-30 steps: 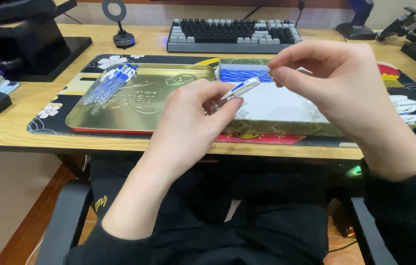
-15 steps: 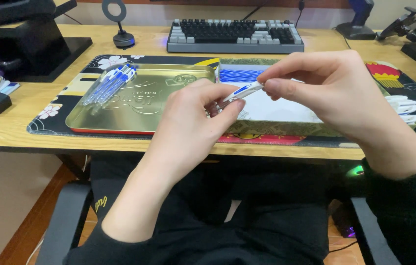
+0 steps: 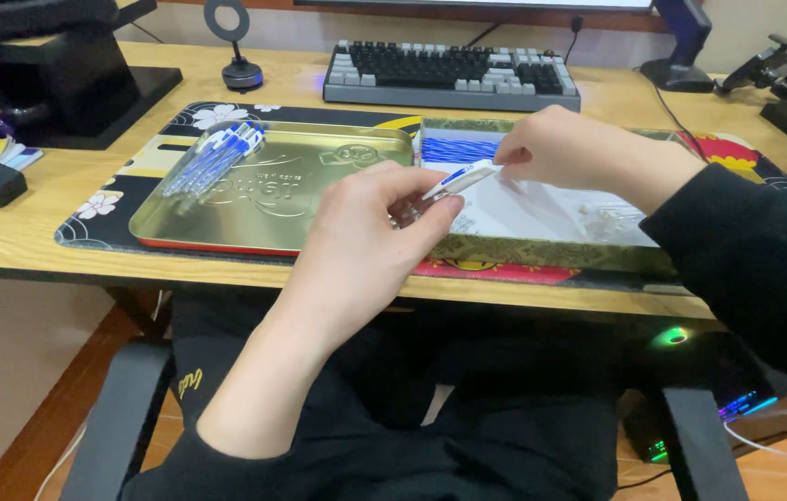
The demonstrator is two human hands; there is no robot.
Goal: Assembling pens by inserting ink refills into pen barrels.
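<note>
Head view showed the gold tin tray [image 3: 226, 218] lying on the patterned desk mat [image 3: 96, 209], and everything else sat around that tray. At the tray's far left corner a bundle of blue-and-white pens [image 3: 215, 158] lay slanted on the metal. Just right of the tray's near right corner, your left hand [image 3: 370, 237] was closed, thumb and fingers pinched on a white pen barrel with a blue band [image 3: 458, 178], held slanting up to the right above the desk edge. Right of the tray stood a shallow box with a green patterned rim [image 3: 542, 252], white inside, with a row of blue refills [image 3: 460, 149] at its far end. Your right hand [image 3: 579, 153] hovered over that box, fingertips drawn together at the barrel's upper end; whether they gripped it, I could not tell. Behind the tray lay a grey keyboard [image 3: 454, 76].
</note>
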